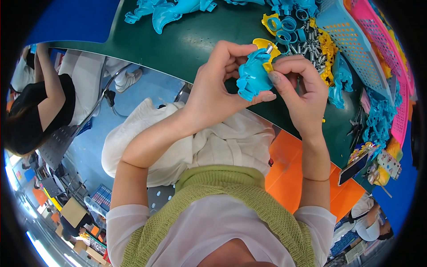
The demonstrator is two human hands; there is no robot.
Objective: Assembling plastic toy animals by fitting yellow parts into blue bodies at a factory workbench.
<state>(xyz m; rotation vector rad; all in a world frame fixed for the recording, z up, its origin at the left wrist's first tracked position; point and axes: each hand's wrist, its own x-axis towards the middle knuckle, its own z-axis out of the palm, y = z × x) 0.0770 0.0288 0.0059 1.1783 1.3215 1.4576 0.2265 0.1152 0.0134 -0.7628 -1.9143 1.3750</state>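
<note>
My left hand [218, 86] grips a turquoise plastic toy part [252, 76] from its left side, thumb under it. A yellow plastic piece [268, 50] sits against the top of that part, with a small metal pin [269, 48] standing in it. My right hand [300, 86] pinches the yellow piece from the right with thumb and forefinger. Both hands meet above the edge of the dark green table [195, 40].
A heap of metal pins, yellow pieces and blue rings [307, 38] lies just behind my hands. More turquoise parts [169, 11] lie at the back left. A blue basket [351, 42] and a pink basket [384, 49] stand at the right. Another person [40, 102] sits at my left.
</note>
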